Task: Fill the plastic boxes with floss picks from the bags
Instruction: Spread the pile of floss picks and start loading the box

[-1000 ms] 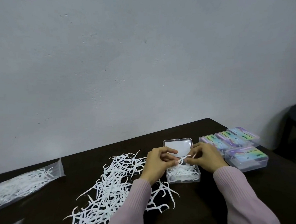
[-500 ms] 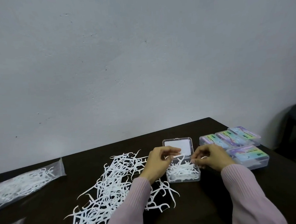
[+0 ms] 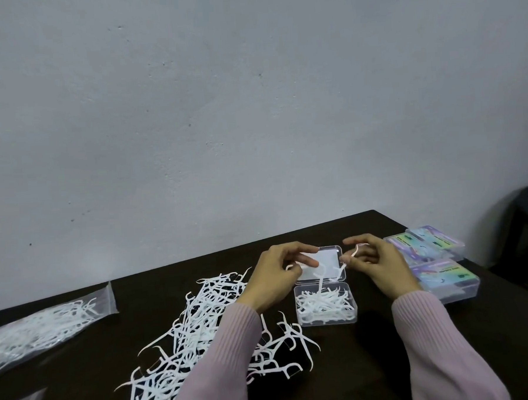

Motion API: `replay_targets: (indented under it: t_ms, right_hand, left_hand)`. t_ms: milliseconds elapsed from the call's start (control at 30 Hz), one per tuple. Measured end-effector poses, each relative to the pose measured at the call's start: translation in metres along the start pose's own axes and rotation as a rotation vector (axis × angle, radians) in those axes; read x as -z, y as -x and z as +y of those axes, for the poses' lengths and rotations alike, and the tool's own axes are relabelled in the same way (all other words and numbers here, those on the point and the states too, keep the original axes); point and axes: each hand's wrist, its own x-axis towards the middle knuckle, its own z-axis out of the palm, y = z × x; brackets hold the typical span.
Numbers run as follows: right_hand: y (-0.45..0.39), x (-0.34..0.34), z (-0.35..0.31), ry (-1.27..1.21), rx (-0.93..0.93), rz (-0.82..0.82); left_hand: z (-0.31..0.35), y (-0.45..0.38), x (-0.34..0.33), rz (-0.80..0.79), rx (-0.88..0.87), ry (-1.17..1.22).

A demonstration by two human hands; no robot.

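Picks (image 3: 320,276) in both grips, above box (image 3: 325,306)

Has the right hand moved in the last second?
Yes. The right hand has lifted from over the open box toward its lid.

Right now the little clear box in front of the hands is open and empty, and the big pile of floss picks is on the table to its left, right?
Not quite. The head view shows the open clear box already has floss picks inside. The loose pile does lie on the table to its left.
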Motion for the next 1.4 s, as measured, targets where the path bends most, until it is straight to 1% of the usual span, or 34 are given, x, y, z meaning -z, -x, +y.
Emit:
replay_targets:
  t_ms: [233, 333, 500, 567, 633, 733, 867, 967, 1033, 1200, 1300, 1400]
  right_hand:
    - [-0.002, 0.000, 0.003, -0.009, -0.016, 0.037]
    - [-0.003, -0.001, 0.004, 0.014, -0.027, 0.022]
    - [0.000, -0.011, 0.005, 0.114, -0.040, -0.023]
    - [0.000, -0.015, 0.005, 0.160, -0.031, -0.063]
    - [0.001, -0.018, 0.006, 0.182, -0.023, -0.122]
    - [0.002, -0.020, 0.006, 0.228, 0.001, -0.213]
    - [0.003, -0.015, 0.005, 0.300, 0.049, -0.280]
    - [0.005, -0.014, 0.004, 0.487, 0.102, -0.441]
    - [0.006, -0.013, 0.002, 0.550, 0.117, -0.494]
    - [0.005, -0.010, 0.004, 0.575, 0.126, -0.515]
    - [0.006, -0.014, 0.004, 0.585, 0.123, -0.527]
    - [0.004, -0.015, 0.004, 0.610, 0.157, -0.479]
  left_hand:
    - [-0.017, -0.004, 0.004, -0.064, 0.116, 0.129]
    - [-0.019, -0.003, 0.005, -0.044, 0.107, 0.237]
    - [-0.028, -0.001, 0.003, -0.128, 0.203, 0.339]
    - [-0.029, 0.001, 0.000, -0.152, 0.221, 0.314]
    - [-0.029, 0.002, -0.003, -0.141, 0.217, 0.265]
    - [-0.028, 0.004, -0.010, -0.128, 0.196, 0.211]
    - [-0.026, 0.005, -0.014, -0.143, 0.140, 0.078]
    - [-0.026, 0.006, -0.012, -0.178, 0.108, 0.027]
    - [-0.026, 0.006, -0.013, -0.200, 0.097, 0.015]
    - [-0.028, 0.004, -0.011, -0.150, 0.088, 0.052]
    - [-0.031, 0.004, -0.010, -0.206, 0.096, -0.002]
    - [-0.033, 0.004, -0.010, -0.214, 0.089, -0.027]
